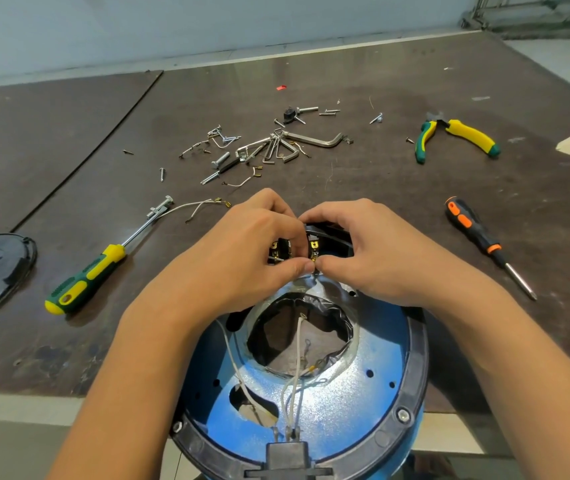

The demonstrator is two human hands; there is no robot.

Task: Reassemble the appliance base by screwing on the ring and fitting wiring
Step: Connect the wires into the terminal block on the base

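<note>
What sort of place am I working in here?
Probably a repair workbench: a green-yellow screwdriver, pliers and loose screws lie on the worn brown table, beside an opened blue appliance base.

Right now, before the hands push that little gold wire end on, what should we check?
1. Grip: left hand and right hand both pinch the connector: ok.
2. Aim: connector lined up with the switch terminal: cannot tell, the hands hide it.
3. Ring: two screws show in the black ring, others hidden: cannot tell.
4. Wires: white wires lie loose over the blue base: ok.
5. Tool: orange-handled screwdriver lies on the table, to the right: ok.
</note>
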